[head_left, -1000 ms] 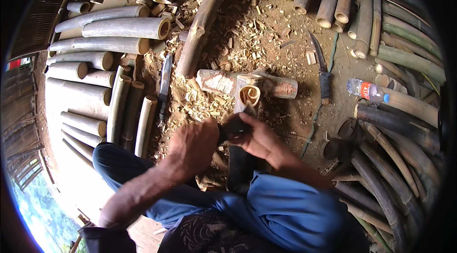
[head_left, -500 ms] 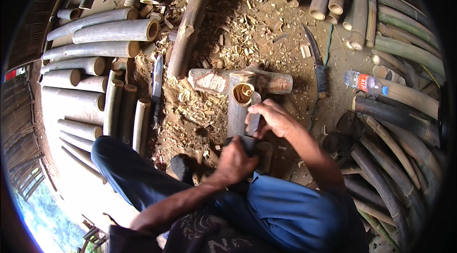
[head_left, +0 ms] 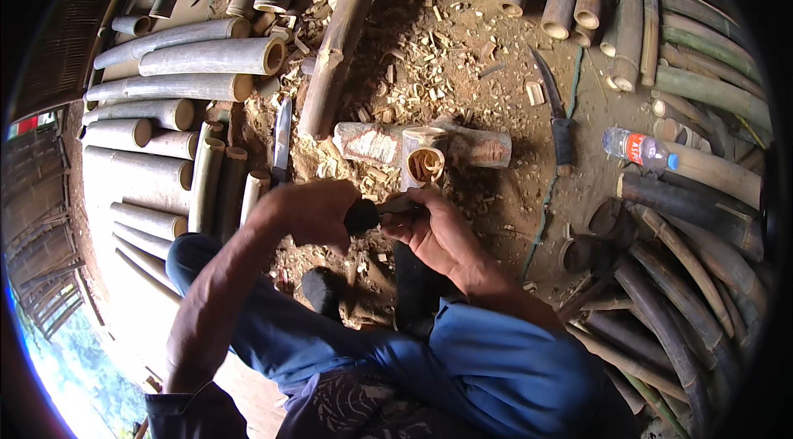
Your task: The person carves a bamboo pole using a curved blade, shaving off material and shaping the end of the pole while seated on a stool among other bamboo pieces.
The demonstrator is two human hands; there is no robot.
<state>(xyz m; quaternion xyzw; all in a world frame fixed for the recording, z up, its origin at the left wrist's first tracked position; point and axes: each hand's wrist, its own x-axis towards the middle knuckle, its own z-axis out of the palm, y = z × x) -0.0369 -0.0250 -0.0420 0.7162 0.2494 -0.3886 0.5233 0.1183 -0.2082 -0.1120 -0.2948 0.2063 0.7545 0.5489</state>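
We see the left hand (head_left: 318, 212) wrapped around a black-handled tool (head_left: 361, 217); the right hand (head_left: 442, 232) pinches its grey end (thumb uppermost), near the bamboo tube (head_left: 424, 142) that overlaps a log (head_left: 369, 142).

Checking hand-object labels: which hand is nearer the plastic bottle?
Right. The right hand is to the left of and lower than the plastic bottle in the picture, clearly apart from it. The left hand is farther left, beyond the right hand.
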